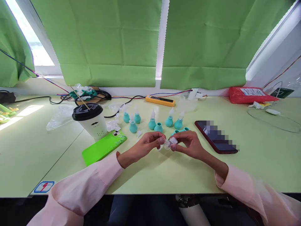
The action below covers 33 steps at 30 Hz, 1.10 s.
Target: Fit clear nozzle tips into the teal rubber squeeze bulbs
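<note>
Near the front middle of the table my left hand (150,141) and my right hand (188,144) meet, fingers pinched. Between them is a small clear plastic piece (167,144), gripped from both sides; its exact kind is hard to make out. Just beyond stand several teal rubber bulbs with clear pointed tips, such as one bulb (151,123) and another (178,123). A teal bulb with no tip (158,127) shows its open mouth. More open teal bulbs (185,129) are partly hidden behind my right hand. A loose clear tip (139,134) lies beside my left hand.
At left, a lidded paper cup (97,127) stands by a bright green phone case (101,150). A dark phone (216,138) lies at right. Farther back are a yellow power strip (160,100), cables, a crumpled plastic bag (61,117) and a red parcel (249,95).
</note>
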Tool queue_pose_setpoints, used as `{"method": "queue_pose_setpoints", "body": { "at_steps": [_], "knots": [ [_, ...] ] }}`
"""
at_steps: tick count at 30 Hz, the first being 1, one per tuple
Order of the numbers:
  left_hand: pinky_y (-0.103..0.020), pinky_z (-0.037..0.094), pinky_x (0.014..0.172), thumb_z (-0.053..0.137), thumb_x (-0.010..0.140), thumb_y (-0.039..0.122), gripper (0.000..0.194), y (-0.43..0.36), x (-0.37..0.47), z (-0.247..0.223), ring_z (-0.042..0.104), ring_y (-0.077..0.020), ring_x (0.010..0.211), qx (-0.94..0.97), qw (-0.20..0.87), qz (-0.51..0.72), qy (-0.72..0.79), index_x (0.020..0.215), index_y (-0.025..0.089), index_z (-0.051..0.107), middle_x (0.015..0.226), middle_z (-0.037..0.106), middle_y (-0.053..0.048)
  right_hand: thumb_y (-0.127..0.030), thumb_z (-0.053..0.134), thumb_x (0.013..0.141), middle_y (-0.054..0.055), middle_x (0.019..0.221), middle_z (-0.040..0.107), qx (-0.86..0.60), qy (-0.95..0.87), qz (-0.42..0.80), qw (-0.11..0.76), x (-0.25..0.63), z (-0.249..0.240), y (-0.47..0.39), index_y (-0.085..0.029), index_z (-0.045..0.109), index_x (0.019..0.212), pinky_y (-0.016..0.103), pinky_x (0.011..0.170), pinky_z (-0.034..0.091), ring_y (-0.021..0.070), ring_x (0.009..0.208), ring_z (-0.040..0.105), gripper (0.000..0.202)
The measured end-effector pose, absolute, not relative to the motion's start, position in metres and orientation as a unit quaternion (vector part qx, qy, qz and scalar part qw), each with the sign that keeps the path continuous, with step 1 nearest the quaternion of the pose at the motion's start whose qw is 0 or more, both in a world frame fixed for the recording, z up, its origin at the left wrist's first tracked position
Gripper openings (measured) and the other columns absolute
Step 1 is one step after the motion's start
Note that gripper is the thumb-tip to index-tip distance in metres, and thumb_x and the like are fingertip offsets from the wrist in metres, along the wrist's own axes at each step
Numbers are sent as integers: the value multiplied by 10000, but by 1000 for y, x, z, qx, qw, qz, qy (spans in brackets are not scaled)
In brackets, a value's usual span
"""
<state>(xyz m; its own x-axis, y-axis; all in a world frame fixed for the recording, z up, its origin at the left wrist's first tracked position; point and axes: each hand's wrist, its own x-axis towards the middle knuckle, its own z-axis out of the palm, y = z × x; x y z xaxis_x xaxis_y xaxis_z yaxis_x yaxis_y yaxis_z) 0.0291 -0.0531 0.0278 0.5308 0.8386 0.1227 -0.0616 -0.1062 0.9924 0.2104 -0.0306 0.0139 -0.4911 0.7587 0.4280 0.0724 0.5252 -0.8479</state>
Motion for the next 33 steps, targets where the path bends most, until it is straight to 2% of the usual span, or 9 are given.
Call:
{"method": "queue_pose_setpoints", "body": {
  "at_steps": [2, 5, 12, 16, 19, 23, 25, 28, 33],
  "knots": [
    [-215, 318, 589, 531, 737, 331, 201, -50, 29, 25, 397, -78, 642, 563, 691, 365, 270, 714, 132, 517, 704, 437, 3, -182, 652, 602, 25, 606, 594, -260, -772, 382, 436, 210, 14, -31, -142, 613, 679, 246, 492, 464, 114, 528, 532, 95],
    [-221, 331, 611, 571, 712, 302, 182, -49, 29, 21, 407, -84, 689, 482, 765, 353, 241, 724, 126, 528, 740, 429, -8, -171, 647, 605, 20, 596, 585, -247, -785, 358, 442, 209, 14, -32, -144, 603, 675, 243, 490, 451, 111, 527, 520, 87],
    [-222, 364, 598, 583, 704, 303, 189, -52, 27, 22, 403, -93, 712, 448, 799, 342, 208, 774, 132, 546, 751, 410, -12, -157, 613, 634, 1, 576, 560, -207, -809, 330, 440, 209, 16, -34, -161, 572, 691, 232, 490, 423, 96, 518, 492, 71],
    [-208, 375, 583, 541, 733, 322, 177, -49, 24, 30, 433, -85, 707, 490, 762, 368, 209, 741, 145, 531, 772, 460, -18, -188, 594, 645, -2, 581, 566, -207, -823, 293, 440, 211, 17, -35, -182, 562, 700, 246, 500, 421, 111, 529, 498, 64],
    [-205, 387, 582, 536, 732, 314, 164, -39, 18, 30, 478, -85, 694, 559, 657, 423, 279, 729, 149, 535, 775, 532, -23, -220, 582, 659, 22, 676, 606, -260, -811, 241, 466, 211, 17, -34, -196, 560, 743, 269, 558, 444, 138, 601, 539, 90],
    [-235, 424, 578, 579, 681, 313, 184, -21, 8, 18, 525, -113, 648, 664, 407, 453, 434, 705, 131, 583, 716, 602, -32, -235, 558, 672, 36, 784, 632, -335, -812, 136, 457, 207, 14, -28, -204, 555, 820, 298, 660, 448, 164, 703, 572, 151],
    [-257, 436, 587, 551, 702, 273, 147, -15, 5, 9, 529, -121, 617, 727, 260, 425, 472, 705, 136, 605, 693, 618, -34, -228, 546, 674, 33, 776, 633, -349, -826, 82, 435, 206, 11, -24, -196, 560, 826, 303, 662, 431, 163, 701, 567, 156],
    [-279, 436, 615, 503, 724, 159, 116, -10, 4, -3, 523, -150, 664, 825, 56, 337, 450, 691, 144, 614, 675, 625, -47, -249, 538, 684, 38, 770, 631, -366, -849, 8, 382, 204, 5, -19, -175, 573, 821, 332, 698, 383, 178, 736, 550, 159],
    [-297, 433, 632, 462, 740, 96, 159, -6, 7, -18, 488, -192, 763, 869, -55, 262, 417, 721, 140, 613, 697, 622, -61, -314, 523, 707, 57, 860, 613, -408, -861, -68, 297, 202, -1, -17, -169, 600, 791, 414, 804, 264, 220, 855, 506, 184]
  ]
}}
